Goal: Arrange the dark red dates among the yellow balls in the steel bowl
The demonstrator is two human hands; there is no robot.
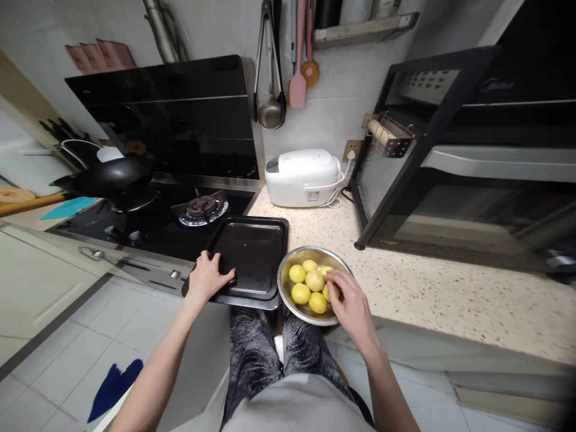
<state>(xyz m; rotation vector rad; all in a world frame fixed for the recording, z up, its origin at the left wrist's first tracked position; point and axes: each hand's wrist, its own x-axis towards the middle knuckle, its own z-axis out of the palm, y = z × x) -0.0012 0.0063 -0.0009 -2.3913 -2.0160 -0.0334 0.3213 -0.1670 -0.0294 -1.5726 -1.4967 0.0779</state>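
Note:
A black baking tray [252,255] lies on the counter's front edge, partly over the side of the hob. My left hand [206,277] is at its left rim, with the thumb stretched over the tray's inside and the other fingers bent at the edge. To the tray's right stands a steel bowl [288,300] with several yellow lemons [300,294] in it. My right hand [353,303] reaches over the bowl's right rim, its fingers curled about a lemon [327,293] that they partly hide.
Behind the bowl a white rice cooker [303,177] is plugged in at the wall. A gas hob [164,225] with a black wok [112,180] is on the left. At right, a black rack [382,198] holds an oven [486,210]. Utensils [270,111] hang above.

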